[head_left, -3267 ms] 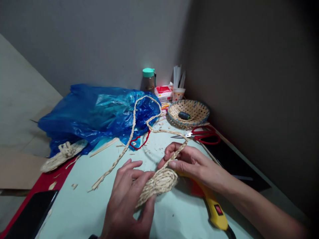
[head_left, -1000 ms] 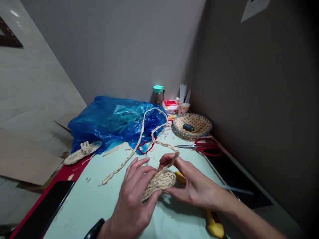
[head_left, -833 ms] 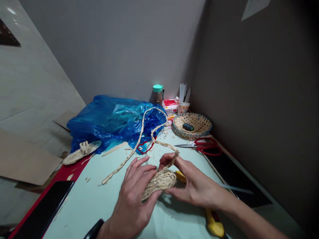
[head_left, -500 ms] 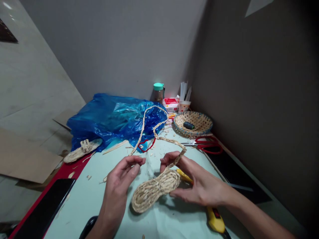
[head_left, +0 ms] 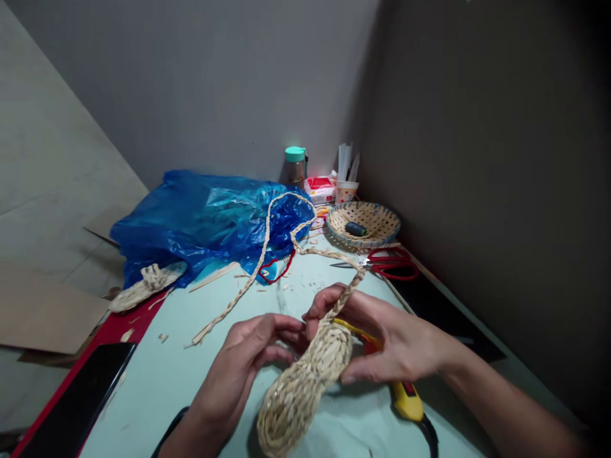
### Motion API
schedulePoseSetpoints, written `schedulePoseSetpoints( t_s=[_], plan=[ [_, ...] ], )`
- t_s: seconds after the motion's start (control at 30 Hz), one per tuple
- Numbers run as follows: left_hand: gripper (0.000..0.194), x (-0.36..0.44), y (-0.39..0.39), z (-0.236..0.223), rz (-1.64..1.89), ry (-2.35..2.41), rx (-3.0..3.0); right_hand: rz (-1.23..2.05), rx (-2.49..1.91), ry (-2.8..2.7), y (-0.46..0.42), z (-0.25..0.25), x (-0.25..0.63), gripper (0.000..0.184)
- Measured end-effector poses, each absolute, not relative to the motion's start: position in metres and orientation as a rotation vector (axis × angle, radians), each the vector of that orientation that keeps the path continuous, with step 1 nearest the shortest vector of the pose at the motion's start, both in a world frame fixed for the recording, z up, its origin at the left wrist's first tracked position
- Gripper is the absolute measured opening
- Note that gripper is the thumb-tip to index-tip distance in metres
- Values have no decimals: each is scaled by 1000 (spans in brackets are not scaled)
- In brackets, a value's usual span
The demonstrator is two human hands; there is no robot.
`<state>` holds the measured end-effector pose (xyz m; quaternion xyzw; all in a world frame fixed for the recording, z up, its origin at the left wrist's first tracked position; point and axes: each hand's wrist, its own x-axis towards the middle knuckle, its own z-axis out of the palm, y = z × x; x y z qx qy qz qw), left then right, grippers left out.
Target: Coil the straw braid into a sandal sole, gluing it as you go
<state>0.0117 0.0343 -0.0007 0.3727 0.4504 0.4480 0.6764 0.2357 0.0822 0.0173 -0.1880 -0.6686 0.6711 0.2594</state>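
Note:
A braided straw sole (head_left: 298,388), coiled into a narrow-waisted shape, hangs tilted over the table. My right hand (head_left: 377,337) grips its far end, thumb on the near edge and fingers by the straw braid (head_left: 351,289) that leaves it. That braid runs back across the table in a loop, its frayed end lying left of centre. Against the sole's left edge is my left hand (head_left: 260,353), fingers curled and their tips partly hidden behind it. Under my right hand lies a yellow tool (head_left: 408,404) with a red switch and black cord, partly covered.
Behind are a blue plastic bag (head_left: 205,216), a bottle (head_left: 294,166), a tissue pack (head_left: 319,189) and a cup of sticks (head_left: 346,191). A woven basket (head_left: 386,235) with a thread spool and red-handled scissors (head_left: 394,264) lie right. A straw slipper (head_left: 147,286) and black phone (head_left: 81,397) lie left.
My left hand has moved right, from apart to the sole's left edge. The sole has come nearer and turned steeper, still in my right hand. The camera view has shifted slightly.

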Motion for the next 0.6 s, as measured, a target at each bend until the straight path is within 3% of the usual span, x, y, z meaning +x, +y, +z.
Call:
schedulePoseSetpoints(
  t_s=[0.3, 0.6],
  plan=[
    [18, 14, 29, -1, 866, 876, 746, 1608, -607, -2030, 89, 10, 236, 49],
    [20, 17, 29, -1, 853, 985, 767, 1571, -473, -2074, 93, 8, 231, 47]
  ],
)
